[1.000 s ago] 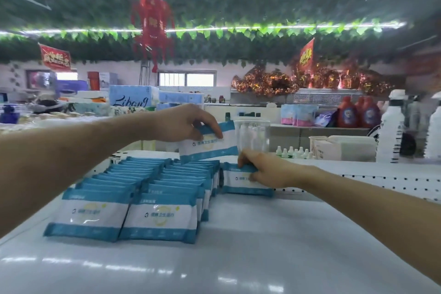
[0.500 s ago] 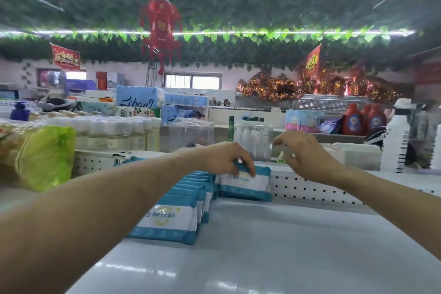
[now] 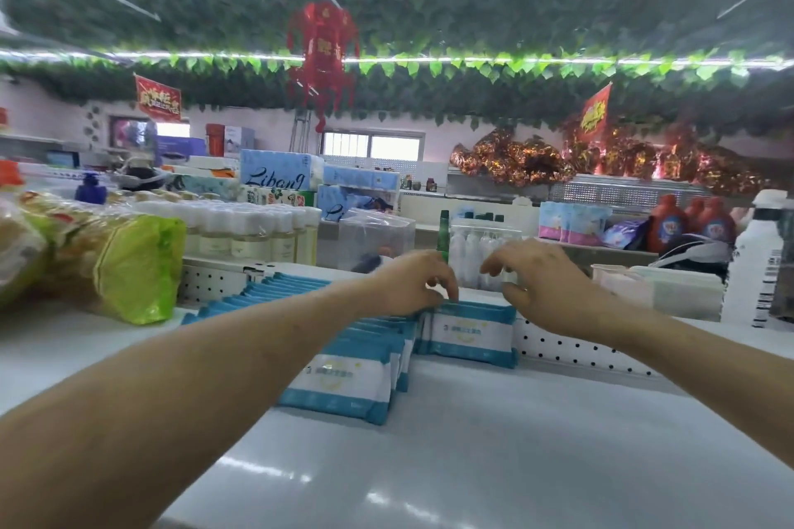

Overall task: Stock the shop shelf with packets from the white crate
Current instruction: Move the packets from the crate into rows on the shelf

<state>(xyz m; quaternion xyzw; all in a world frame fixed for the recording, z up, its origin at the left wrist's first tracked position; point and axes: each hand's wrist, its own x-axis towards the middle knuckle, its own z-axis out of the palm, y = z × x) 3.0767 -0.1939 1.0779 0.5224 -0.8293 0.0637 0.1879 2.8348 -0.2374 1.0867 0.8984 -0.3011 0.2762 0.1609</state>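
Observation:
Blue-and-white packets stand in rows on the white shelf [image 3: 494, 464]. The nearest row's front packet [image 3: 339, 384] faces me; a separate packet [image 3: 470, 333] leans against the perforated back rail. My left hand [image 3: 414, 281] rests its fingertips on the top edge of that back packet, fingers curled. My right hand [image 3: 545, 286] hovers just right of and above it, fingers spread, holding nothing. The white crate is not in view.
A green-wrapped bundle [image 3: 129, 266] lies on the shelf at left. Small clear bottles [image 3: 253, 234] and plastic tubs stand behind the perforated rail [image 3: 571, 350]. White bottles [image 3: 760, 262] and a white tub [image 3: 670, 292] stand at the right.
My left hand brought a packet down onto the one at the back rail. My right hand let go of that packet and lifted off it. The view swung left.

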